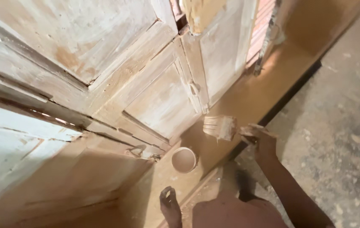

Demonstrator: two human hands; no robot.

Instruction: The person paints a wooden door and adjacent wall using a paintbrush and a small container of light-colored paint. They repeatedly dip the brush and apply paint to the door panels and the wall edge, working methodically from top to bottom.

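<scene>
Rough grey concrete floor (340,126) fills the right side of the view, speckled with pale patches and dust. To its left runs a broad tan strip of wall or plinth (268,84) coated in a smooth brownish paint, edged by a dark line where it meets the floor. Above and to the left stands an old wooden panelled door (154,84), its surface whitened and worn, with bare wood showing through at several spots; a small metal latch (194,88) sits on the stile between two panels. A second whitened panel (15,139) shows at the far left, in shadow below.

The right hand (261,139) reaches forward from the lower right, its forearm stretching back toward the camera. It is closed around the handle of a wide paintbrush (220,126), whose pale, paint-laden bristles point left and hover in front of the tan strip just below the door's lower corner. Whether the bristles touch the surface cannot be told.

Below the brush, near the base of the door, a small round bowl (183,160) of light tan paint rests on the painted ledge, well clear of the brush.

The left hand (169,202) shows at the bottom centre, hanging low beside the person's bare torso. Its fingers appear curled loosely with thumb and forefinger making a ring; it holds nothing that can be seen, and it is apart from the bowl above it.
</scene>
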